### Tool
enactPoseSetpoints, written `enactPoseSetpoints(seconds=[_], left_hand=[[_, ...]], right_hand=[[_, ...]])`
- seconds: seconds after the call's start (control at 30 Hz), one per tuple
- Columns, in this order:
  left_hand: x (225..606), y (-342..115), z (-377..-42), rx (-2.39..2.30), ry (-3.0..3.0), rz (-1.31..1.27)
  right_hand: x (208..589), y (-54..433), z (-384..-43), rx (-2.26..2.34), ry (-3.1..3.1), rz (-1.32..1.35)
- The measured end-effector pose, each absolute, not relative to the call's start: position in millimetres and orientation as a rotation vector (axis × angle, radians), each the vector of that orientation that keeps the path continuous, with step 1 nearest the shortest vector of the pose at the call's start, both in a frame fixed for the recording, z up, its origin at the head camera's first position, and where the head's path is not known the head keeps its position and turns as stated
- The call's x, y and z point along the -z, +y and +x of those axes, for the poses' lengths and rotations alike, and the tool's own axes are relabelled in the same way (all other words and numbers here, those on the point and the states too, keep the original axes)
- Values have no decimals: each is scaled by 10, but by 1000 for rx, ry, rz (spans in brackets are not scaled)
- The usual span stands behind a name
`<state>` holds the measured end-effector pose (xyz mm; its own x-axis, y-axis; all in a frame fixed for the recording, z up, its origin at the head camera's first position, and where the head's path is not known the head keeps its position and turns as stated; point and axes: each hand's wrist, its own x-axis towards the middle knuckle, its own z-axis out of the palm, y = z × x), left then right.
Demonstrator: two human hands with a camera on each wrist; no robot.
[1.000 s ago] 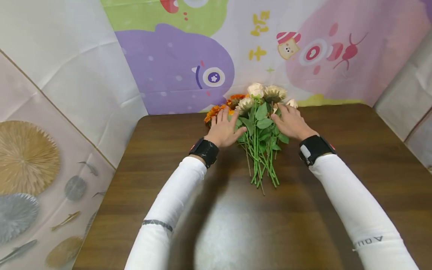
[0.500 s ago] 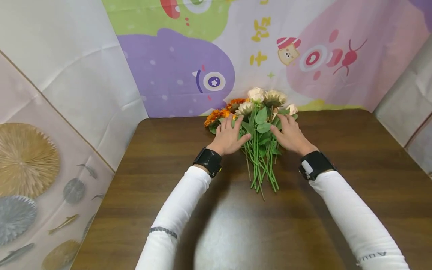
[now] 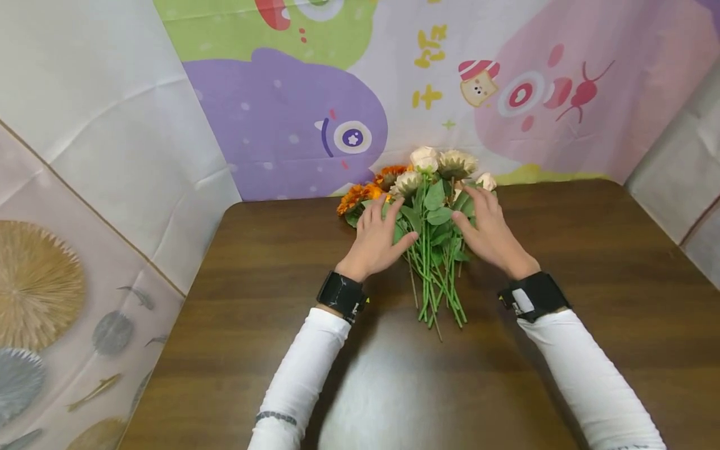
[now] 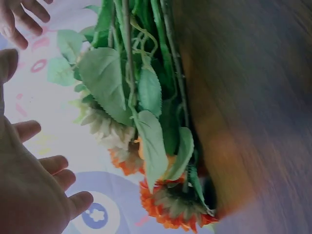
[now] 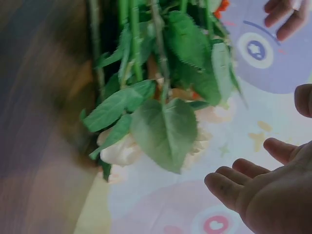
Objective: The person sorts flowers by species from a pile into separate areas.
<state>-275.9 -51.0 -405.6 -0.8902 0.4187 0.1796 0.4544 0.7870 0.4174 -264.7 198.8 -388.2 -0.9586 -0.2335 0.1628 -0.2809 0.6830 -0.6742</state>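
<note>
A bunch of artificial flowers (image 3: 430, 231) lies at the table's far side, heads away from me and green stems towards me. Cream blooms (image 3: 424, 159) top it, with orange ones (image 3: 353, 199) at the left. My left hand (image 3: 374, 244) hovers by the bunch's left side, fingers spread and nothing in them. On the other side is my right hand (image 3: 495, 236), also spread and holding nothing. Both wrist views show a gap between the palms and the leaves: the left hand (image 4: 29, 180) stands apart from the leaves (image 4: 102, 78), as does the right hand (image 5: 273, 195) from a broad leaf (image 5: 165, 131).
The brown wooden table (image 3: 236, 350) carries the bunch. Behind it hangs a cartoon-printed cloth (image 3: 292, 125), close to the flower heads. A pale patterned cloth (image 3: 112, 262) borders the table at the left, and another pale cloth (image 3: 683, 144) at the right.
Both hands have drawn back a little towards me from the flower heads, fingers still spread. The head view has tilted slightly. The bunch looks unchanged on the table.
</note>
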Motion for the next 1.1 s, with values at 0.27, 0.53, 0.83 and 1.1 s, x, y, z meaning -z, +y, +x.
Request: enactPoseSetpoints(seconds=[0.27,0.53,0.83,1.1], left_hand=[[4112,-427,-2608,527,-2940,-822],[4033,-235,-2510,356,-2934,-960],[4111,130,-2528,138,-2809,-1094],[4265,512,-2709,-228,-2764,-1211]], right_hand=[[3907,1923,-2513,-1210,-2711,478],[3834,1985,-2447,-1277,-2581,462],[3716,2108,-2427,-1291,-2524,373],[3684,2202,-2423,-1307,-2473,341]])
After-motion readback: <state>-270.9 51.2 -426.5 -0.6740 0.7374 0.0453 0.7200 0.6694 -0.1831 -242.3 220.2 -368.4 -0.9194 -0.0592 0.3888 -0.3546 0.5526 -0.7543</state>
